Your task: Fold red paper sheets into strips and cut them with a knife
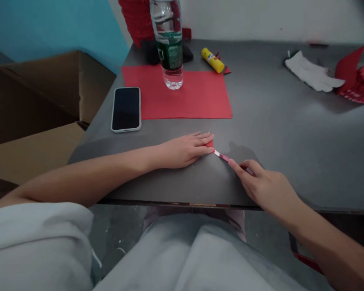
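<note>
Pale folds of the seated person's shirt (200, 258) come nearest, spreading below the front edge of the grey bench (306, 149). From here I see the left hand (189, 149) laid flat on that surface, its fingers stretched out and slightly apart, pressing down rather than gripping. Beneath its fingertips lies a small red paper piece (211, 144), mostly covered, with only a bit showing at the tips. To the right, the fingers of the right hand (259, 178) are clamped on a slim pink-and-white tool (223, 157), whose pale tip meets the paper beside the left hand; I can't tell whether it goes under the edge.

Farther back, large red sheets (197, 97) lie flat, with a water bottle (171, 52) upright on them and a phone (126, 109) over their near left corner. Just behind them rests a yellow glue stick (212, 60), with little red scraps (227, 70) close by. Well off to the right, a white glove (312, 72) lies against some red paperwork (360, 85). Left of everything, an open cardboard box (79, 87) stands beside the bench.
</note>
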The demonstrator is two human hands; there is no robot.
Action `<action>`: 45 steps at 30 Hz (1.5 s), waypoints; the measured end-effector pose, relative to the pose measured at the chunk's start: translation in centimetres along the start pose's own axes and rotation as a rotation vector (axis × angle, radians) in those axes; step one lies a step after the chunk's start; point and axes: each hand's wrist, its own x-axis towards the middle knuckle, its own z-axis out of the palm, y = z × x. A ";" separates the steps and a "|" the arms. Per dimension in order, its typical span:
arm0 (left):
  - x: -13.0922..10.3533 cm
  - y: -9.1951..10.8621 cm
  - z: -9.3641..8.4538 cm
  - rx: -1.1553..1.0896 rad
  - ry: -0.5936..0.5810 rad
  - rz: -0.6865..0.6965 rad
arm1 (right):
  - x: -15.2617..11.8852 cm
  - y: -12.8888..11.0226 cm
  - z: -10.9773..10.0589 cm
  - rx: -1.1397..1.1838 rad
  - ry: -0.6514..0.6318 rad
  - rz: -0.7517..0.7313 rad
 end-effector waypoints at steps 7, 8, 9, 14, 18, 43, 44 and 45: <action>0.0 0.0 0.1 -0.025 0.000 -0.012 | 1.3 0.1 0.2 0.011 0.028 0.006; 0.0 0.0 0.0 -0.032 -0.003 -0.015 | 1.6 0.2 0.2 0.015 0.025 0.007; 0.0 0.0 0.0 -0.040 -0.006 -0.017 | 1.7 0.2 0.3 0.020 0.026 0.010; 0.0 0.0 0.0 -0.061 0.001 -0.019 | 1.2 0.9 0.3 0.023 0.047 -0.034; -0.1 0.0 0.0 -0.059 0.000 -0.028 | 0.4 2.0 0.2 0.005 0.042 -0.104; 0.2 0.8 -0.5 0.109 0.103 0.027 | 2.8 2.5 0.8 0.011 0.054 -0.063; 0.2 0.9 -0.6 0.135 0.098 0.024 | 2.8 2.5 0.7 0.014 0.051 -0.068; 0.2 1.0 -0.6 0.159 0.090 0.013 | 2.8 2.5 0.7 0.017 0.043 -0.071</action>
